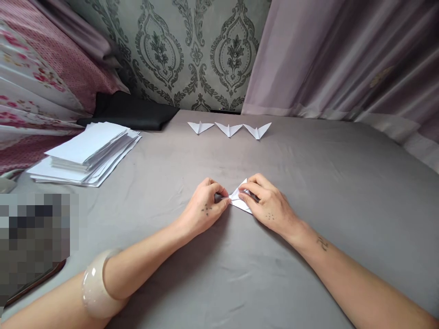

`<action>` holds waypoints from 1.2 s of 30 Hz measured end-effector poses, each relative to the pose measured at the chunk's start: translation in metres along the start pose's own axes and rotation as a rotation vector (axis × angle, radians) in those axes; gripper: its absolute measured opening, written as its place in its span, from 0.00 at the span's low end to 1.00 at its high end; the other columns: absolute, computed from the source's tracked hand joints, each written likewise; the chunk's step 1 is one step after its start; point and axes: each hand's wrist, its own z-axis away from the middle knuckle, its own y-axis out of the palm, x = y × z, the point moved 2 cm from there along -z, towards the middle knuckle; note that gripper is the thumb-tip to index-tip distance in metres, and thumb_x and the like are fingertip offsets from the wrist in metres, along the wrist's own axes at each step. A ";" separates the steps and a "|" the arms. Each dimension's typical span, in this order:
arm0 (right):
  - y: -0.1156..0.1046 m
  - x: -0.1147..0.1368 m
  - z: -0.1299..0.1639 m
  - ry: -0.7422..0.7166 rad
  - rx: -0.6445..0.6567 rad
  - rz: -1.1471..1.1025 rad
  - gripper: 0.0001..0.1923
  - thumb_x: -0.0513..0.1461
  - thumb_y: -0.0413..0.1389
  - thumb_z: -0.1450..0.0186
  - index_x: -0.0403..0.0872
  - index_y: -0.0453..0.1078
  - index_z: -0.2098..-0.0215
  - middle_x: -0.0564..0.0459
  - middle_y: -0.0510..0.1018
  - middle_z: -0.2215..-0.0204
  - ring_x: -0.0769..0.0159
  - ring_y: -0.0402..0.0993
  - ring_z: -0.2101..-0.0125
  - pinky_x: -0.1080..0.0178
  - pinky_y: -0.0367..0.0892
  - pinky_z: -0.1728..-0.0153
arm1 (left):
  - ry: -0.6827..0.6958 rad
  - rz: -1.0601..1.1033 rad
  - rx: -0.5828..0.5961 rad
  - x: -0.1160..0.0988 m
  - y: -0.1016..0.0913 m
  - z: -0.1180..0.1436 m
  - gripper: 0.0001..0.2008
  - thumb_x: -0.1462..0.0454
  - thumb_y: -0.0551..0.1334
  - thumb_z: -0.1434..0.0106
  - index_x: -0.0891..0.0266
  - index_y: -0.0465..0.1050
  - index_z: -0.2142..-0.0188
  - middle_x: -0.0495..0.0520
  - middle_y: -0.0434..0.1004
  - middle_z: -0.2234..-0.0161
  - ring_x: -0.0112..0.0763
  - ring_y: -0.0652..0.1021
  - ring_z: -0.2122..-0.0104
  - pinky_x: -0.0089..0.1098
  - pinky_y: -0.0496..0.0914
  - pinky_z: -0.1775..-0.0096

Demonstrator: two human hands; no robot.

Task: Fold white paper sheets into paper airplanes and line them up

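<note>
A small piece of folded white paper (242, 203) lies between my hands over the middle of the grey-covered table. My left hand (207, 205) pinches its left tip between thumb and forefinger. On the other side, my right hand (269, 201) grips the paper's upper right part, thumb and fingers closed on a fold. The right hand covers part of the paper. Farther back stand three folded white paper shapes with spread wings in a row: a left one (200, 127), a middle one (229, 130) and a right one (257, 131).
A stack of white paper sheets (85, 144) lies at the left, in front of a folded black cloth (133, 109). At the left edge is a blurred-out flat object (34, 251). Curtains (329, 59) and a patterned wall (195, 50) border the table's back.
</note>
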 end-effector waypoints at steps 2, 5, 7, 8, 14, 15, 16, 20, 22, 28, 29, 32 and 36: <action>0.000 0.000 0.000 -0.075 -0.047 0.088 0.12 0.39 0.54 0.34 0.51 0.71 0.52 0.49 0.71 0.53 0.61 0.68 0.57 0.60 0.64 0.59 | 0.000 0.012 0.005 0.001 0.000 -0.001 0.06 0.60 0.60 0.40 0.59 0.74 0.66 0.52 0.67 0.61 0.31 0.69 0.66 0.30 0.65 0.65; -0.001 0.002 -0.001 -0.185 -0.043 0.207 0.17 0.37 0.51 0.32 0.50 0.68 0.46 0.47 0.67 0.43 0.54 0.60 0.45 0.52 0.57 0.48 | 0.012 0.026 0.007 0.001 0.001 -0.001 0.06 0.60 0.61 0.41 0.60 0.74 0.67 0.52 0.67 0.62 0.31 0.69 0.66 0.30 0.65 0.65; -0.002 0.004 -0.001 -0.221 0.011 0.229 0.16 0.36 0.48 0.31 0.49 0.68 0.47 0.46 0.65 0.41 0.54 0.56 0.42 0.50 0.54 0.45 | 0.024 0.034 0.005 0.002 0.001 -0.002 0.07 0.60 0.61 0.41 0.60 0.74 0.66 0.52 0.67 0.63 0.30 0.69 0.67 0.30 0.65 0.65; -0.003 0.005 -0.002 -0.232 0.040 0.228 0.15 0.35 0.47 0.31 0.48 0.69 0.48 0.46 0.66 0.41 0.55 0.56 0.42 0.50 0.53 0.44 | 0.032 0.036 0.005 0.003 0.002 -0.002 0.07 0.60 0.61 0.41 0.60 0.74 0.66 0.52 0.67 0.63 0.30 0.69 0.67 0.30 0.65 0.65; -0.005 0.009 -0.002 -0.241 0.091 0.191 0.13 0.34 0.46 0.31 0.48 0.70 0.54 0.45 0.69 0.45 0.56 0.59 0.44 0.50 0.53 0.44 | 0.094 -0.005 0.003 0.003 0.002 -0.002 0.10 0.59 0.59 0.41 0.61 0.74 0.62 0.53 0.67 0.61 0.32 0.69 0.66 0.32 0.66 0.63; -0.005 0.009 -0.002 -0.244 0.086 0.189 0.13 0.34 0.46 0.31 0.48 0.70 0.54 0.45 0.70 0.46 0.56 0.59 0.44 0.50 0.53 0.45 | 0.105 -0.017 0.002 0.003 0.002 -0.002 0.11 0.59 0.59 0.41 0.61 0.74 0.62 0.54 0.67 0.61 0.32 0.69 0.66 0.32 0.66 0.63; -0.004 0.009 -0.001 -0.248 0.084 0.189 0.13 0.34 0.46 0.31 0.48 0.70 0.55 0.45 0.70 0.46 0.56 0.60 0.44 0.51 0.54 0.45 | 0.114 -0.026 0.004 0.002 0.002 -0.002 0.11 0.59 0.59 0.41 0.61 0.74 0.62 0.54 0.67 0.61 0.32 0.69 0.66 0.32 0.66 0.63; -0.005 0.010 0.001 -0.268 0.086 0.204 0.14 0.34 0.45 0.31 0.48 0.69 0.53 0.44 0.70 0.47 0.57 0.59 0.45 0.51 0.54 0.45 | 0.133 -0.013 0.012 0.002 0.003 -0.004 0.10 0.59 0.60 0.43 0.62 0.74 0.66 0.53 0.66 0.64 0.30 0.68 0.69 0.31 0.64 0.66; -0.006 0.012 0.002 -0.292 0.094 0.217 0.16 0.32 0.45 0.31 0.48 0.68 0.50 0.45 0.69 0.46 0.57 0.59 0.45 0.52 0.53 0.45 | 0.130 0.021 0.009 0.004 0.004 -0.004 0.10 0.59 0.61 0.44 0.63 0.74 0.67 0.50 0.66 0.67 0.28 0.67 0.71 0.29 0.62 0.68; -0.017 0.023 0.005 -0.314 0.050 0.224 0.13 0.35 0.46 0.30 0.47 0.73 0.58 0.47 0.74 0.54 0.60 0.63 0.51 0.53 0.52 0.47 | 0.175 0.206 0.030 0.005 0.005 -0.001 0.08 0.59 0.59 0.41 0.62 0.70 0.66 0.43 0.58 0.79 0.24 0.60 0.78 0.26 0.57 0.74; -0.019 0.025 0.005 -0.300 0.038 0.208 0.12 0.37 0.47 0.30 0.47 0.73 0.60 0.48 0.75 0.57 0.61 0.65 0.54 0.53 0.53 0.48 | 0.215 0.234 0.010 0.003 0.003 0.000 0.09 0.59 0.60 0.41 0.62 0.69 0.65 0.43 0.60 0.78 0.24 0.61 0.77 0.26 0.58 0.73; -0.027 0.029 0.004 -0.231 0.019 0.113 0.11 0.39 0.50 0.31 0.48 0.75 0.62 0.51 0.77 0.63 0.64 0.67 0.61 0.54 0.54 0.50 | 0.294 0.316 -0.026 -0.002 -0.002 0.004 0.12 0.57 0.63 0.42 0.62 0.70 0.62 0.46 0.66 0.71 0.25 0.64 0.74 0.27 0.62 0.69; -0.034 0.032 0.003 -0.057 0.045 -0.109 0.09 0.40 0.53 0.34 0.50 0.76 0.65 0.54 0.79 0.66 0.66 0.70 0.64 0.58 0.59 0.54 | 0.258 0.381 0.060 -0.004 -0.005 0.007 0.17 0.54 0.66 0.44 0.64 0.73 0.61 0.47 0.68 0.74 0.25 0.66 0.74 0.27 0.61 0.69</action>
